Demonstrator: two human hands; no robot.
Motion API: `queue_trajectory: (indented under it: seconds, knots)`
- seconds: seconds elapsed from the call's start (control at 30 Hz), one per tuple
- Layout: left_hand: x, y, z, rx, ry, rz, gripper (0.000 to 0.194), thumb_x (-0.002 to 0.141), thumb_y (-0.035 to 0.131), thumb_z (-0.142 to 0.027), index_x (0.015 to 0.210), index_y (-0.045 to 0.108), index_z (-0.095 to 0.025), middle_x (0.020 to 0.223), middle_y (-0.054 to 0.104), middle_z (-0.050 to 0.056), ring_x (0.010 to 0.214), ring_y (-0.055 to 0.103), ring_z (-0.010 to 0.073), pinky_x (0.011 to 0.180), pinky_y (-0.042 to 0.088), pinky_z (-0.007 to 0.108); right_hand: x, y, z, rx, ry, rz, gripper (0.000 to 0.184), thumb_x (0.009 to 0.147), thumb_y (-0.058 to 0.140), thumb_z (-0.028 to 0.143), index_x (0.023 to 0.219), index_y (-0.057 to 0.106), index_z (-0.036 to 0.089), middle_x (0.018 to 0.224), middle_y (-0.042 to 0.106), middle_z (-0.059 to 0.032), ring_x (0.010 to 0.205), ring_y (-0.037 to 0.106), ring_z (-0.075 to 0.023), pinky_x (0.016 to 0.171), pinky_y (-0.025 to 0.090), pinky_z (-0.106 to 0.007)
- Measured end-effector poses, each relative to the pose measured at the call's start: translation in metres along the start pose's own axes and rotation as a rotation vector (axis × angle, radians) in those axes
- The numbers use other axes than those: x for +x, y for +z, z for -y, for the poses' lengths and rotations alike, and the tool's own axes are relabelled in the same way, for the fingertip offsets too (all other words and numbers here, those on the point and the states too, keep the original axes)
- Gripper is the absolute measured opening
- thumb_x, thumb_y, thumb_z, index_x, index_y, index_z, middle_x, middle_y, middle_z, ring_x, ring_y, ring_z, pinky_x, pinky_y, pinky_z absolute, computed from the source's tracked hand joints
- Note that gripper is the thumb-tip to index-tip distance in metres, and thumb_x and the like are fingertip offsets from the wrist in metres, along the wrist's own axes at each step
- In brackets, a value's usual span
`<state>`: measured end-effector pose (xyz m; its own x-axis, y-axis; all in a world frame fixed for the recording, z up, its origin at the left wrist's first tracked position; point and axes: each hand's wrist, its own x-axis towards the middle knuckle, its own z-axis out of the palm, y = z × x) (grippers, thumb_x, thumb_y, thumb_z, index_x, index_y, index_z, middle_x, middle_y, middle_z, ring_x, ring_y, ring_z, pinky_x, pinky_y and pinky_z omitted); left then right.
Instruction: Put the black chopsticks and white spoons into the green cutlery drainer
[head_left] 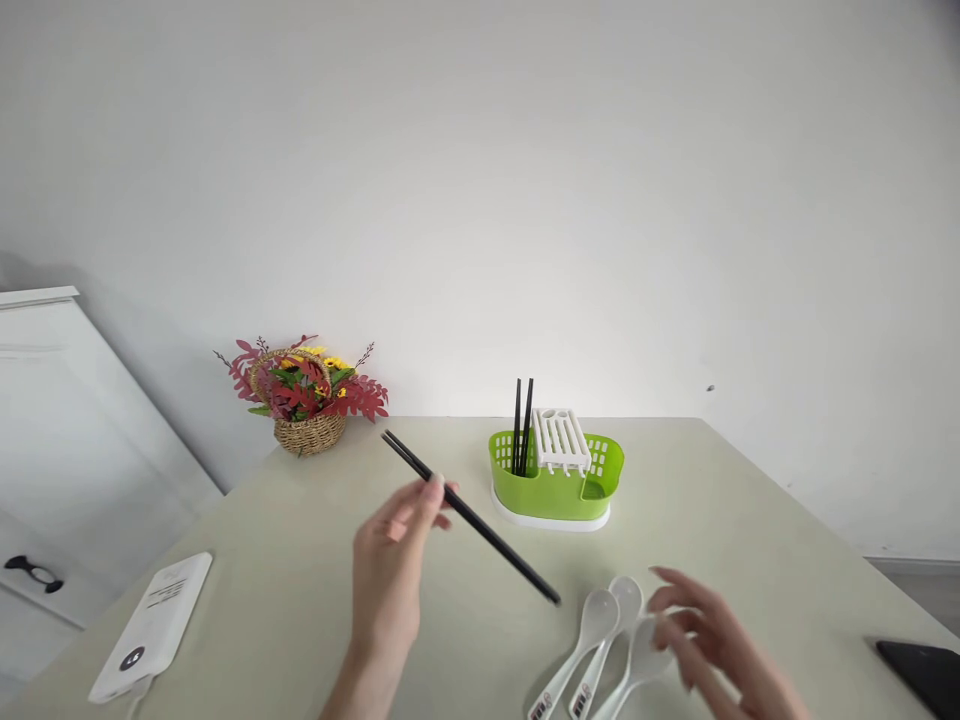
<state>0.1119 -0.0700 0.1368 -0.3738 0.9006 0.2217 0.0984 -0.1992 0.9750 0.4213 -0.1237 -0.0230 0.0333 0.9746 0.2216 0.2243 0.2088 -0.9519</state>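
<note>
My left hand pinches a pair of black chopsticks between thumb and fingers, slanted down to the right above the table. Near my right hand, which is empty with its fingers apart and slightly curled, lie white spoons; three show, and the fingers overlap the rightmost one, so I cannot tell whether they touch. Farther back stands a green cutlery holder on a white base. Two black chopsticks stand upright in its left compartment. A white slotted rack sits across its middle.
A wicker basket of artificial flowers stands at the table's back left. A white power bank with a cable lies at the left edge. At the right edge is a black phone-like object. A white cabinet stands left of the table.
</note>
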Motion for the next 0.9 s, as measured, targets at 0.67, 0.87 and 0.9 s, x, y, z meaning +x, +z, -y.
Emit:
queue_trajectory:
  seconds: [0.67,0.87,0.9]
  knots:
    - [0.145,0.109,0.07,0.21,0.304,0.24,0.035,0.084,0.075,-0.048,0.099,0.08,-0.017,0.099,0.082,0.01,0.094,0.078,0.024,0.089,0.063,0.035,0.008,-0.067,-0.082,-0.186,0.335,-0.452,0.057,0.074,0.065,0.073,0.107,0.065,0.026,0.086,0.076,-0.0034,0.062,0.069,-0.02,0.058,0.053,-0.03]
    - [0.156,0.11,0.087,0.326,0.298,0.235,0.032,0.084,0.075,-0.047,0.096,0.081,-0.018,0.101,0.082,0.009,0.097,0.077,0.0248,0.095,0.058,0.037,0.01,-0.066,-0.082,-0.201,0.319,-0.442,0.054,0.074,0.065,0.07,0.104,0.066,0.025,0.086,0.077,-0.0041,0.065,0.07,-0.0206,0.06,0.054,-0.03]
    - [0.158,0.11,0.088,0.339,0.296,0.236,0.032,0.085,0.074,-0.048,0.096,0.081,-0.019,0.102,0.082,0.009,0.097,0.077,0.0249,0.095,0.058,0.037,0.01,-0.066,-0.083,-0.194,0.312,-0.438,0.053,0.074,0.066,0.069,0.104,0.066,0.025,0.086,0.077,-0.0041,0.065,0.07,-0.021,0.06,0.055,-0.03]
